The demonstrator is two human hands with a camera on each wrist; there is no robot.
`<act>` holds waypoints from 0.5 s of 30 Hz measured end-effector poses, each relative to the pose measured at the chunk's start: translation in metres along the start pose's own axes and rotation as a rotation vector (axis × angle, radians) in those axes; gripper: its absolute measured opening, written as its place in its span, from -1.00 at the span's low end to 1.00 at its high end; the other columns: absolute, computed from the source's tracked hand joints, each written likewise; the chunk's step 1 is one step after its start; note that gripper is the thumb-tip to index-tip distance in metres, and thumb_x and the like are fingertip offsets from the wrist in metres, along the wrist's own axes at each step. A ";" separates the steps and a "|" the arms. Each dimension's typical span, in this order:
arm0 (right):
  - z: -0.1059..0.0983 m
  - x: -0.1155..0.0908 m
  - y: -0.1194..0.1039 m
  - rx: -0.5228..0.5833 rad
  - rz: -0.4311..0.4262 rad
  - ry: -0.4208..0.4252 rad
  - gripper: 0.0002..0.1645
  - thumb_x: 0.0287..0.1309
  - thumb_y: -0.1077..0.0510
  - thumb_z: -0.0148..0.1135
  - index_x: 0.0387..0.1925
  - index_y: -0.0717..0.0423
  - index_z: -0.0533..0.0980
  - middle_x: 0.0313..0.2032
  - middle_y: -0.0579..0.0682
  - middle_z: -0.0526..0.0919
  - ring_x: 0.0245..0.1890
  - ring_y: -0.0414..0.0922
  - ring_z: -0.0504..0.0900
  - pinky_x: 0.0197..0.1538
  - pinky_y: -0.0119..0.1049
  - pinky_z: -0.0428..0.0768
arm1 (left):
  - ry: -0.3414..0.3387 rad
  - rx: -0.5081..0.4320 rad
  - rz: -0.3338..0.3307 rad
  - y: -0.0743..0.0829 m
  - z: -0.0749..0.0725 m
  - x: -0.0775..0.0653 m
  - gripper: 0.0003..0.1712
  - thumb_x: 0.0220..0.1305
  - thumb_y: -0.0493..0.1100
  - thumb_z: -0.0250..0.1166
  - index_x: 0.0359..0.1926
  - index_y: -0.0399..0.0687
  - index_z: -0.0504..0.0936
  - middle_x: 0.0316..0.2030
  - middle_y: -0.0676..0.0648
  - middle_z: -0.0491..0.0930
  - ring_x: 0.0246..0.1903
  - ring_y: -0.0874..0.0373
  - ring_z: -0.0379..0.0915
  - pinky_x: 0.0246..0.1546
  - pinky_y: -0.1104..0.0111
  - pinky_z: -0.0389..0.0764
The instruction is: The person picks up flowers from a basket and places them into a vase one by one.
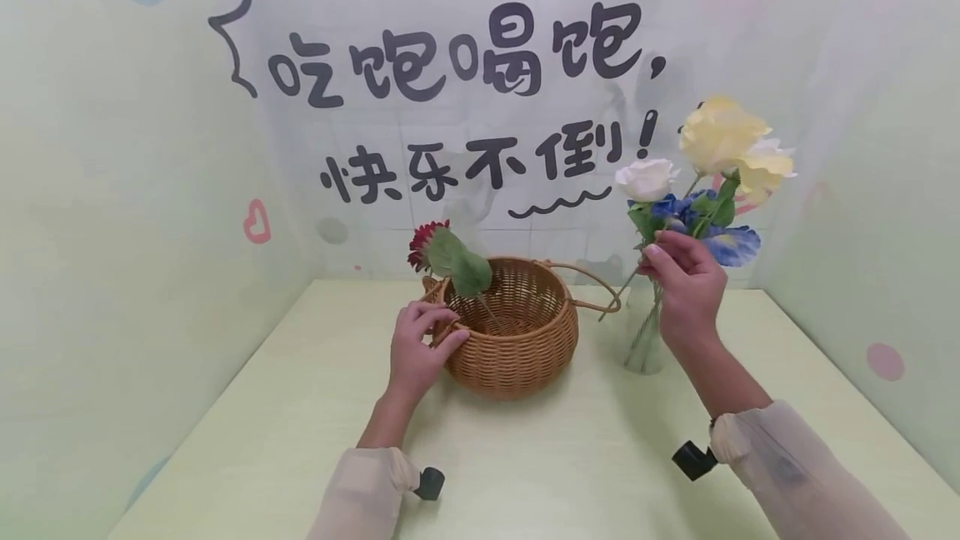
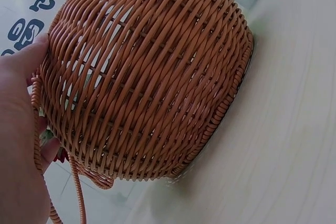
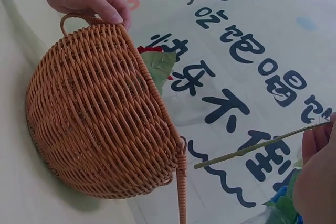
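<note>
My left hand (image 1: 420, 348) grips the near-left rim of a round brown wicker basket (image 1: 517, 365), thumb on the outside. In the left wrist view the basket's woven wall (image 2: 152, 77) fills most of the picture. A red flower (image 1: 426, 244) with broad green leaves (image 1: 468, 273) leans in the basket, its stem reaching inside. To the right, my right hand (image 1: 686, 282) pinches a green flower stem (image 3: 247, 149), whose bare end slants down toward the basket. That stem lines up with a pale yellow flower (image 1: 722, 136) above the hand.
Behind the right hand stands a clear glass vase (image 1: 643, 352) with stems inside. A white rose (image 1: 647, 180) and blue flowers (image 1: 731, 244) cluster above it. The basket's handle (image 1: 600, 282) sticks out toward the vase. A lettered wall (image 1: 465, 248) backs the pale table (image 1: 540, 473).
</note>
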State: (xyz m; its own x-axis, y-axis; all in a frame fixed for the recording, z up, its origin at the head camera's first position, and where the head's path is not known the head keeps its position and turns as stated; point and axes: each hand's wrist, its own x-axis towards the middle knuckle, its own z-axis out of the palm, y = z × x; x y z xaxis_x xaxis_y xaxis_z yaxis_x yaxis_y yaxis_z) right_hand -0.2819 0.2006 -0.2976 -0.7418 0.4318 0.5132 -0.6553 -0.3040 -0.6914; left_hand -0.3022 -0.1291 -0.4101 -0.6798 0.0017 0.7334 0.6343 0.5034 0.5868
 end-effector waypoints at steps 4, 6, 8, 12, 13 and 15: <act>-0.011 -0.001 -0.002 -0.028 -0.009 0.028 -0.79 0.06 0.52 0.28 -0.20 0.41 0.59 -0.42 0.07 0.65 -0.54 -0.09 0.67 -0.38 -0.33 0.65 | 0.008 0.001 0.004 0.000 0.001 0.001 -0.73 0.01 -0.08 0.54 -0.29 -0.08 0.71 -0.13 -0.04 0.53 -0.07 0.09 0.34 -0.27 0.16 0.52; -0.016 -0.001 -0.003 -0.027 -0.019 0.040 -0.78 0.05 0.52 0.30 -0.20 0.44 0.58 -0.41 0.08 0.64 -0.54 -0.08 0.66 -0.38 -0.32 0.65 | 0.010 -0.006 0.003 0.000 0.000 0.001 -0.74 0.01 -0.09 0.54 -0.29 -0.08 0.71 -0.14 -0.04 0.53 -0.07 0.09 0.35 -0.27 0.16 0.52; -0.020 -0.001 -0.004 -0.026 -0.034 0.051 -0.75 0.04 0.50 0.32 -0.18 0.48 0.56 -0.41 0.11 0.64 -0.54 -0.08 0.67 -0.38 -0.31 0.65 | 0.008 -0.009 0.001 0.000 0.001 0.001 -0.74 0.01 -0.09 0.54 -0.29 -0.08 0.71 -0.14 -0.04 0.52 -0.07 0.10 0.34 -0.26 0.16 0.52; -0.027 0.001 -0.008 -0.015 -0.056 0.091 -0.74 0.02 0.50 0.33 -0.19 0.51 0.55 -0.42 0.13 0.64 -0.56 -0.08 0.66 -0.39 -0.31 0.65 | -0.005 -0.015 -0.006 -0.002 0.001 0.002 -0.73 0.02 -0.07 0.53 -0.29 -0.09 0.71 -0.14 -0.03 0.52 -0.07 0.12 0.35 -0.26 0.08 0.53; -0.029 0.002 -0.009 -0.002 -0.062 0.102 -0.75 0.02 0.52 0.33 -0.20 0.51 0.55 -0.42 0.13 0.65 -0.56 -0.07 0.66 -0.40 -0.31 0.65 | -0.007 -0.013 -0.006 -0.002 0.001 0.003 -0.73 0.02 -0.07 0.53 -0.29 -0.09 0.71 -0.14 -0.03 0.52 -0.06 0.12 0.35 -0.26 0.06 0.52; -0.032 0.005 -0.012 0.018 -0.077 0.125 -0.76 0.01 0.54 0.31 -0.21 0.51 0.55 -0.40 0.14 0.66 -0.57 -0.07 0.66 -0.41 -0.31 0.65 | -0.009 -0.014 -0.005 -0.003 0.001 0.004 -0.72 0.01 -0.07 0.54 -0.30 -0.09 0.71 -0.14 -0.03 0.52 -0.06 0.12 0.36 -0.26 0.05 0.52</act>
State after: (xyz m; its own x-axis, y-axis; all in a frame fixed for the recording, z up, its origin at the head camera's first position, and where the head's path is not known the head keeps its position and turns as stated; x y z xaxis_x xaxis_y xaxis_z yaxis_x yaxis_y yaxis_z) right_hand -0.2729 0.2337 -0.3028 -0.6660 0.5569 0.4963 -0.7132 -0.2802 -0.6425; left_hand -0.3073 -0.1301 -0.4093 -0.6862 0.0073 0.7273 0.6362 0.4909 0.5953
